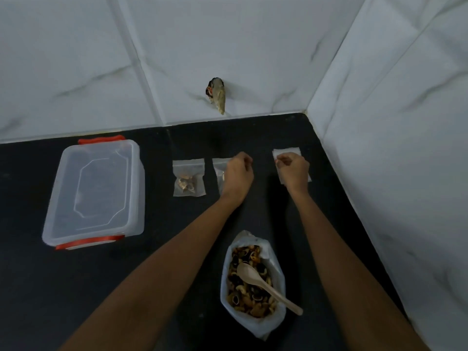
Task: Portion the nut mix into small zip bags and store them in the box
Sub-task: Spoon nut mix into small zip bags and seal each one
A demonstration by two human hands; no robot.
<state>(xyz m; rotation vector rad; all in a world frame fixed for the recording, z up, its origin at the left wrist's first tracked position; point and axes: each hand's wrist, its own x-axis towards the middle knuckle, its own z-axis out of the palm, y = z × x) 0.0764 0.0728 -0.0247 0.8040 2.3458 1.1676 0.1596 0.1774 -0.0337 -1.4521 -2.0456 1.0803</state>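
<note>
Both your arms reach forward over the black counter (126, 287), forearms nearly parallel. Your left hand (238, 174) curls loosely over the middle bag (219, 171), fingers bent inward; whether it pinches the bag's top edge, you can't tell from here. Your right hand (293, 171) sits on the empty bag (286, 152), fingers curled, thumb and forefinger pressed together at its top left corner. A filled bag (188, 177) lies left of them. The nut mix (249, 282) sits open between your forearms, spoon (263, 282) resting in it. The lidded box (96, 191) stands far left.
</note>
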